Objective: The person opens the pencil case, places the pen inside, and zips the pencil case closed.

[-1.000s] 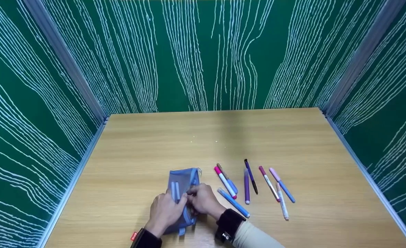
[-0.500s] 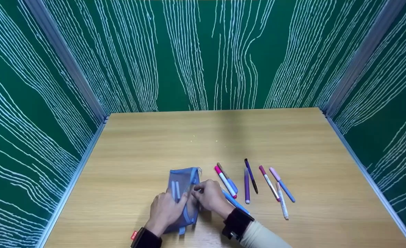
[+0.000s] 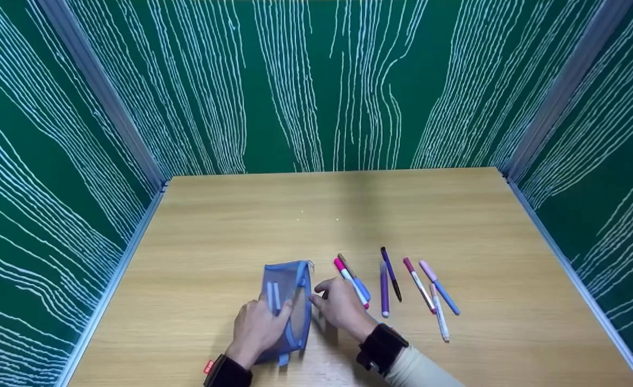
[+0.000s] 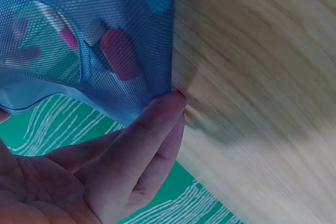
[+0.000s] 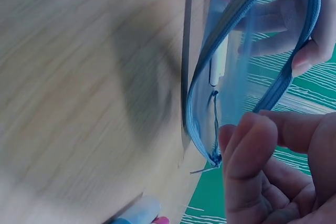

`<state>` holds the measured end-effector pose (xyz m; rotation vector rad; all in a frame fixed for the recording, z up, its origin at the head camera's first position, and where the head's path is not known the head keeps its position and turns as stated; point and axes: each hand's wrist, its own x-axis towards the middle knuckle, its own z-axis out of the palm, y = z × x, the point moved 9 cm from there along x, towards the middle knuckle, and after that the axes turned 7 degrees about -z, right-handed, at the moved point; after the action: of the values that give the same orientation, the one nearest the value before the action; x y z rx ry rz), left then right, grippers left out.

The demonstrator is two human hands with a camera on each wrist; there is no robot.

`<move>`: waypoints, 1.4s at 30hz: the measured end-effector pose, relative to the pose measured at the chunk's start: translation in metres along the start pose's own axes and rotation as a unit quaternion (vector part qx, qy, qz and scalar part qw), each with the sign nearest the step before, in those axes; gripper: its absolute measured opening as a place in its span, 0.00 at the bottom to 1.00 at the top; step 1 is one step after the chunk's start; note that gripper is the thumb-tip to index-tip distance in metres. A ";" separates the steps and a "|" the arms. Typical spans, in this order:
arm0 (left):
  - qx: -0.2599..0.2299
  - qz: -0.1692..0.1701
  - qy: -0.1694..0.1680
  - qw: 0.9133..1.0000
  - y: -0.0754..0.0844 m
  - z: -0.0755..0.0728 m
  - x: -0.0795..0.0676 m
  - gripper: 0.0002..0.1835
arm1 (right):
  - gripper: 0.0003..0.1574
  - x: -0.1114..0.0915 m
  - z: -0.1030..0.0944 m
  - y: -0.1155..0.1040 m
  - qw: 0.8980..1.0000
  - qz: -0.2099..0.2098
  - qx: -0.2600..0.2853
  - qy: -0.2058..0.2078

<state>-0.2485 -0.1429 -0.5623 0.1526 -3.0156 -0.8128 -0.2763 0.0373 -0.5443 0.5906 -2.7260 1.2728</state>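
In the head view my left hand grips the side of a blue mesh pencil case, thumb along the rim and fingers behind the wall. The case's zip opening gapes toward the right. Through the mesh, the left wrist view shows a red-capped marker and a white one with a pink band. A white marker shows inside it in the right wrist view. My right hand is right beside the opening's edge, fingers loosely curled and holding nothing. Its fingertips overlap the zip edge in the right wrist view.
Several markers lie to the right: a pink-capped one, a purple one, a dark pen, a dark-pink-capped one, a lilac-and-blue one and a pale one. A blue marker is mostly hidden beneath my right hand.
My right hand has come out of the case's opening and moved right, now covering most of the blue marker. My left hand and the case stay where they were.
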 end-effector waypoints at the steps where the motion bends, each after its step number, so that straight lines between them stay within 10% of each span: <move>1: 0.000 -0.001 -0.001 1.000 0.000 0.000 0.000 0.26 | 0.14 -0.001 -0.001 0.001 1.000 0.004 0.002 -0.001; 30: -0.012 0.012 -0.004 1.000 0.002 0.002 0.001 0.25 | 0.14 -0.012 -0.033 0.021 0.998 0.054 -0.042 0.004; 42: -0.014 0.008 -0.007 1.000 0.000 0.002 0.001 0.25 | 0.23 -0.017 -0.057 0.033 0.980 0.043 -0.194 -0.018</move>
<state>-0.2494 -0.1417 -0.5638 0.1239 -3.0140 -0.8575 -0.2782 0.1041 -0.5346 0.4603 -2.9415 0.7100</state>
